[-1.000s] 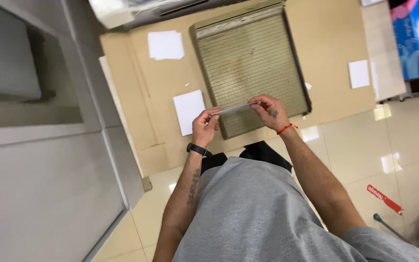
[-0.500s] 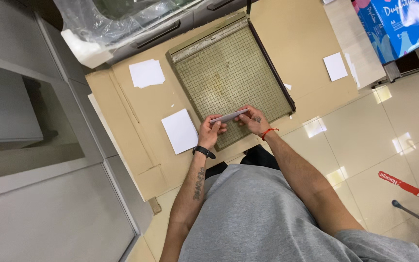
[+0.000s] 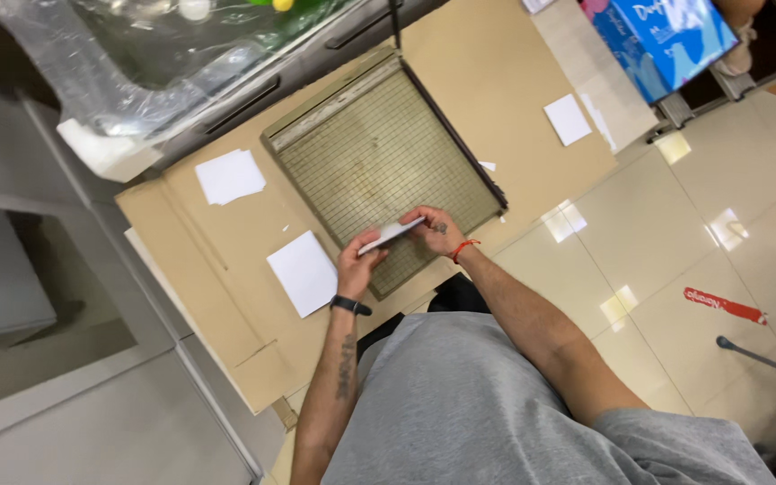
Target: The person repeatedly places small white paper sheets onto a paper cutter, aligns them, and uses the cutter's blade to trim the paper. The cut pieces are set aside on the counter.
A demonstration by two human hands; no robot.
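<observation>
Both hands, left hand [image 3: 357, 268] and right hand [image 3: 435, 232], remain pinched shut on the thin white paper stack [image 3: 392, 235]; it has lowered nearer the gridded green cutting board [image 3: 379, 162]; squaring continues.

1 head view; looks steeply down, near, over paper cutter [image 3: 379, 171]

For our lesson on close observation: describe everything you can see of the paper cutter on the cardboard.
The paper cutter is a square, olive-green board with a fine grid, worn pale in the middle. A dark blade arm runs along its right edge, a ruler strip along the far edge. It lies flat and skewed on brown cardboard. Both hands hold a paper stack over its near edge.
</observation>
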